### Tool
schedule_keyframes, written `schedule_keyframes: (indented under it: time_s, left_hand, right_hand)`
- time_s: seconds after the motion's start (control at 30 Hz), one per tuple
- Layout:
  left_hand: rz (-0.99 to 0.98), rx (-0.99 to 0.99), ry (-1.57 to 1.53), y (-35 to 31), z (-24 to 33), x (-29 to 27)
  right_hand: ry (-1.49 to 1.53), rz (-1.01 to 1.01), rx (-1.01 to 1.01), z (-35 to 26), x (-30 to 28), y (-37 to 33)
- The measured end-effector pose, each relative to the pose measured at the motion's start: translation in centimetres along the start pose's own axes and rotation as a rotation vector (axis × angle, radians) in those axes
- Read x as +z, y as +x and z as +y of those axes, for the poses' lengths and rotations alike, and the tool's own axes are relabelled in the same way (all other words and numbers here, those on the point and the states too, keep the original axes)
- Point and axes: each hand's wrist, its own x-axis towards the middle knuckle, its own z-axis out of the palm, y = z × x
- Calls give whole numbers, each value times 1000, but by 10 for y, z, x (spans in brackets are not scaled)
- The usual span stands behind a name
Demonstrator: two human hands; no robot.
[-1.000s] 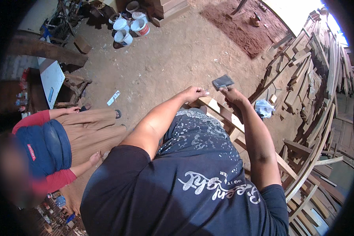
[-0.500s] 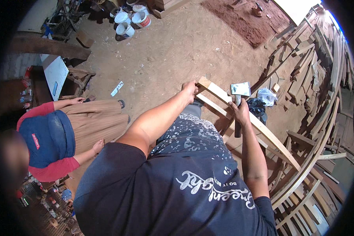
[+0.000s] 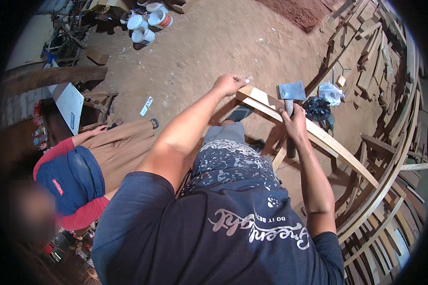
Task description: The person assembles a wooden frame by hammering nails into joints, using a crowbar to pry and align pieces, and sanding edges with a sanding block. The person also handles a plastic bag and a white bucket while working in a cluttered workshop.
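Far left: we log a leaning white flat panel [image 3: 70, 105] against dark timber, and near it a seated person in a red-sleeved top and tan skirt [image 3: 123, 147].

Far, left of centre: a cluster of white plastic buckets [image 3: 147, 21] on the bare dirt floor [image 3: 214, 42].

Centre: our left hand [image 3: 229, 84] rests on the far end of the long pale wooden plank [image 3: 318, 135]. Its fingers curl over that end and pinch something small and pale; we cannot tell what.

Right of centre: our right hand [image 3: 295, 124] is wrapped tight round the dark wooden handle of the hatchet with a flat grey steel head [image 3: 291, 91]. The head stands just above the plank's upper edge, apart from it.

We judge the hatchet head-heavy and rigid, best held well down the handle for swing, nearer the head for control. The plank looks stiff and light, likely to shift unless pinned at its end.

Right: a crumpled white plastic bag [image 3: 331, 91] beside a black one [image 3: 317, 109].

Far right: stacked curved timber offcuts [image 3: 390, 142].
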Motion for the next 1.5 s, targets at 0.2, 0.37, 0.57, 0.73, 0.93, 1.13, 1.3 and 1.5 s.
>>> schedule_keyframes:
  time_s: [0.2,0.37,0.57,0.73,0.93,1.13,1.3,1.5]
  left_hand:
    - [-124,25,70,16,-9,-3]
    - [-101,70,100,18,-3,-2]
    - [-87,88,77,20,-5,-3]
    - [-112,92,57,18,-1,-4]
    - [-92,90,73,16,-4,-3]
    - [-128,76,26,16,-10,-2]
    - [-136,49,71,18,-9,-3]
    - [-75,113,40,13,-7,1]
  right_hand:
    - [876,-938,588,-110,-54,-22]
    - [1476,-870,1252,-96,78,-27]
    - [2124,-592,1600,-133,105,30]
    - [2162,-538,1519,-137,128,4]
    - [2246,-565,1554,-136,98,19]
    - [2176,-573,1683,-135,112,14]
    - [2058,-529,1363,-147,105,1]
    - [2113,-513,1595,-144,73,25]
